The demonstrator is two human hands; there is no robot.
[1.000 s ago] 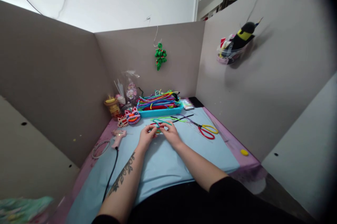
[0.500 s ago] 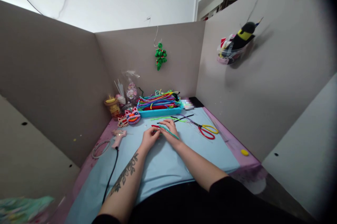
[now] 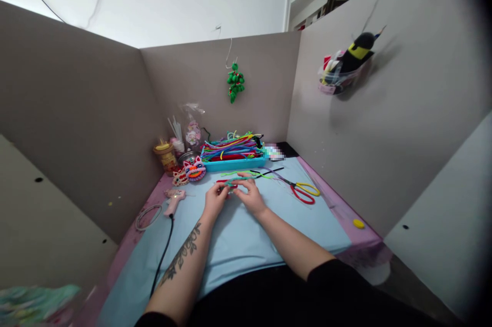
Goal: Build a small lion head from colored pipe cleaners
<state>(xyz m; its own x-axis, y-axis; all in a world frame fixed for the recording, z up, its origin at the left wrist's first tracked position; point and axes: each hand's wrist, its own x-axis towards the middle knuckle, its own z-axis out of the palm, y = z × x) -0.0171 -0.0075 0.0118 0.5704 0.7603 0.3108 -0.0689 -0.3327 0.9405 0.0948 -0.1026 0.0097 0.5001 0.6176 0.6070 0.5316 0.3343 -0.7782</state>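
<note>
My left hand (image 3: 213, 199) and my right hand (image 3: 250, 195) meet over the light blue mat (image 3: 238, 240), fingers pinched on a small piece made of teal and red pipe cleaners (image 3: 229, 183). Both hands are closed on it, the piece lying between the fingertips. Loose green and black pipe cleaners (image 3: 261, 174) lie just beyond my right hand. A turquoise tray (image 3: 234, 164) full of coloured pipe cleaners stands behind them.
Red and yellow scissors (image 3: 303, 191) lie right of my hands. A pink glue gun (image 3: 171, 200) with its black cord sits at the left, near a wire ring (image 3: 147, 216). Small craft faces (image 3: 189, 170), jars and a yellow cap (image 3: 358, 223) are around. Grey partition walls enclose the desk.
The teal pipe cleaner, which lay stretched over my right hand half a second ago, is now bunched between both hands' fingertips. My hands stayed in about the same spot.
</note>
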